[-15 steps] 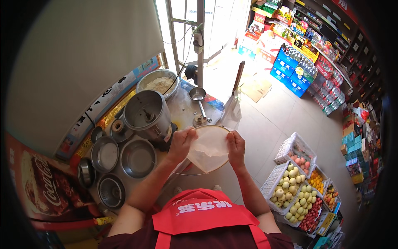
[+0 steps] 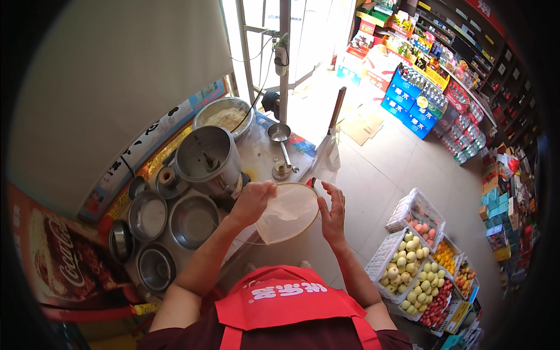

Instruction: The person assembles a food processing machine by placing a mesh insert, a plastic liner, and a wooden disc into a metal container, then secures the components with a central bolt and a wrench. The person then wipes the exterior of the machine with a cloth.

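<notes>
Strainer (image 2: 289,219) lies right of my left hand (image 2: 255,201), clamped on its edge; my right hand (image 2: 332,214), spread apart, sits just beside its right edge, contact unclear.

A pale, translucent mesh cloth with a thin, tan, rounded rim (image 2: 290,214) is up in the air, held at its upper left edge by the left grip (image 2: 255,201). Its lower end narrows to a blunt corner, and uneven creases cross its left part.
</notes>
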Motion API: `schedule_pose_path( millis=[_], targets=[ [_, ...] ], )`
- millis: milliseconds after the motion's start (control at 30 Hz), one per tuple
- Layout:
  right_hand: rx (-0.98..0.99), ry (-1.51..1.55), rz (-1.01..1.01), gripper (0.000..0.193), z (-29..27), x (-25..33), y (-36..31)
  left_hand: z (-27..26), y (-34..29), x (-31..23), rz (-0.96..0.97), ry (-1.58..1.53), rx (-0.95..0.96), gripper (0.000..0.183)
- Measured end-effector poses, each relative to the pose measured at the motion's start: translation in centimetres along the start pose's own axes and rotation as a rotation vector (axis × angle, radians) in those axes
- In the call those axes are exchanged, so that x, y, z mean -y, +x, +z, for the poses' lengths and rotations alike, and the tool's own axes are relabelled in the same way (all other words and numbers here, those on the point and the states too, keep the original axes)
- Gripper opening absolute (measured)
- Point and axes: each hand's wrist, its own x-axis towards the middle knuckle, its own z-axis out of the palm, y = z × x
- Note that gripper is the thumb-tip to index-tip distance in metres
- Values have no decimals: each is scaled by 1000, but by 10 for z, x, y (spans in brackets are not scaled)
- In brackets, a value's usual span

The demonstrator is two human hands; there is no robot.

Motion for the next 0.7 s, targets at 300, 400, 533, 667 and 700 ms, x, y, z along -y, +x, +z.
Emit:
schedule_pose_path(
  millis=[300,400,533,667,700],
  targets=[
    [211,-491,-430,7,-2,43,23,18,-11,-32,62,-11,158,16],
    [258,-447,-286,7,-7,36,21,15,-12,-33,51,-13,139,16],
    [446,-93,65,19,-14,30,14,14,-13,-28,80,-18,171,16],
    [330,86,94,25,-20,29,8,14,-13,-17,56,-255,43,19],
    [307,130,169,23,-24,30,7,14,-15,-16,-55,-387,14,21]
  ],
)
